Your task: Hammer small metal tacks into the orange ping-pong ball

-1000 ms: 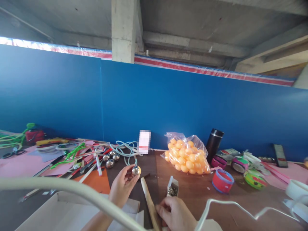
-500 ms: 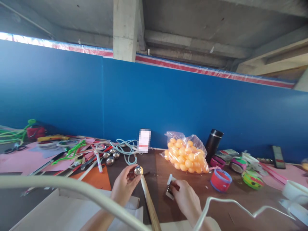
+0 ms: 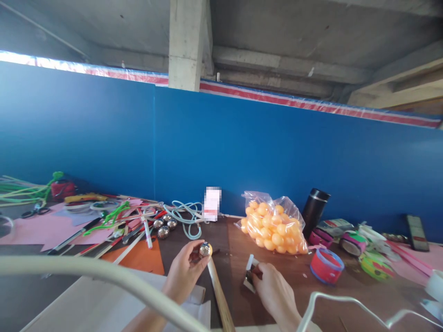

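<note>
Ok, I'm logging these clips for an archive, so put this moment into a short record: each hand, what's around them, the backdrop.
Left hand: holds a shiny ball between thumb and fingers
Right hand: fingers at a small white box; whether they grip anything is unclear
Between hands: wooden stick, its far end near the shiny ball; contact unclear
Beyond left hand: cluster of metal balls
Beyond right hand: clear bag of orange balls, black bottle
Backdrop: blue partition

One metal ball (image 3: 205, 249) in left hand (image 3: 185, 271); four metal balls (image 3: 163, 232) beyond it. One stick (image 3: 220, 295) between hands. One small box (image 3: 249, 263) at right hand (image 3: 275, 286); one bag (image 3: 272, 230), one flask (image 3: 314, 211) beyond.
</note>
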The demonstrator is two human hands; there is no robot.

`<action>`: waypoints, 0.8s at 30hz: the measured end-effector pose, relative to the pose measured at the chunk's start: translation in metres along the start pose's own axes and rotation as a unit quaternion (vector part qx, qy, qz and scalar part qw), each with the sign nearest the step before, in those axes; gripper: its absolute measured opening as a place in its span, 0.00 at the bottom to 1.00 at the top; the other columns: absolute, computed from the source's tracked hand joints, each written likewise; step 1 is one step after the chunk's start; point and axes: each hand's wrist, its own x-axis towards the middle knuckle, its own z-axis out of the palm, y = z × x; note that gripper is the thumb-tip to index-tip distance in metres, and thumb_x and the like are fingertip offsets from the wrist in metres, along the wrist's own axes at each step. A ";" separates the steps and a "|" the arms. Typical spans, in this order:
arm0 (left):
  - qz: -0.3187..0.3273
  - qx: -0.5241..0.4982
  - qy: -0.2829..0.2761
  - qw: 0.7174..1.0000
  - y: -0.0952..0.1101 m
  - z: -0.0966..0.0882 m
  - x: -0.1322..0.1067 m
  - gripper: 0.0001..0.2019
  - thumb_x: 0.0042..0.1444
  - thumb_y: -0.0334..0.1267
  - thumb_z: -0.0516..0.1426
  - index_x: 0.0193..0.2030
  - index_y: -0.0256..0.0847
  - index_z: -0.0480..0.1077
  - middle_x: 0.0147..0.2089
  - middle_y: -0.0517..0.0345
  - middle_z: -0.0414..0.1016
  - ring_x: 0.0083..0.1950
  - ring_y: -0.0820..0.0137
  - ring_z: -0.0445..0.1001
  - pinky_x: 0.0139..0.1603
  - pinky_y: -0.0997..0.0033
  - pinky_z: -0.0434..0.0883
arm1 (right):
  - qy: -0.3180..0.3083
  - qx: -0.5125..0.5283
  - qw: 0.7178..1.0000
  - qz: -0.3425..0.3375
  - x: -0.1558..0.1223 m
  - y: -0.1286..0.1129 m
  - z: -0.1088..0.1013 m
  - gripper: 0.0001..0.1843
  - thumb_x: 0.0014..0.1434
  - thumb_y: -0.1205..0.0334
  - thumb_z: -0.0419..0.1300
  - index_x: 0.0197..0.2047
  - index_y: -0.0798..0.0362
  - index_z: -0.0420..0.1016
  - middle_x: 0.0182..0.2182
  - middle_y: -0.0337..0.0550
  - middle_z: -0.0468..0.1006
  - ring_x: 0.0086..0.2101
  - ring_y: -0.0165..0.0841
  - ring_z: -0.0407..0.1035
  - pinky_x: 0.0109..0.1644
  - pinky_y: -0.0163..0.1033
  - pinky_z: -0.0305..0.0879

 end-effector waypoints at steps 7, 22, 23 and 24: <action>-0.010 0.007 -0.011 1.000 0.004 0.001 -0.003 0.19 0.47 0.42 0.57 0.47 0.41 0.66 0.43 0.50 0.76 0.41 0.63 0.75 0.43 0.63 0.71 | 0.053 0.019 0.998 -0.020 0.001 0.003 0.000 0.12 0.57 0.58 0.48 0.26 0.48 0.68 0.30 0.39 0.73 0.30 0.32 0.70 0.27 0.33 0.55; -0.011 0.022 -0.020 0.999 0.006 0.002 -0.004 0.18 0.47 0.42 0.58 0.46 0.41 0.68 0.42 0.51 0.76 0.41 0.64 0.75 0.43 0.67 0.70 | 0.015 0.356 0.933 0.044 -0.002 -0.007 0.001 0.09 0.54 0.55 0.50 0.26 0.49 0.63 0.15 0.33 0.70 0.16 0.30 0.67 0.18 0.32 0.63; -0.016 0.020 -0.020 0.999 0.006 0.003 -0.004 0.18 0.47 0.42 0.58 0.45 0.40 0.68 0.43 0.50 0.76 0.41 0.64 0.75 0.43 0.67 0.70 | 0.016 0.379 0.924 0.047 -0.002 -0.008 0.001 0.09 0.53 0.55 0.51 0.27 0.49 0.63 0.15 0.33 0.69 0.16 0.30 0.66 0.18 0.32 0.63; -0.020 0.017 -0.022 0.999 0.006 0.003 -0.004 0.18 0.46 0.42 0.58 0.45 0.40 0.68 0.43 0.50 0.76 0.41 0.63 0.74 0.43 0.66 0.70 | 0.013 0.403 0.914 0.047 -0.002 -0.009 0.000 0.09 0.53 0.54 0.52 0.27 0.50 0.64 0.15 0.32 0.69 0.15 0.29 0.66 0.18 0.32 0.63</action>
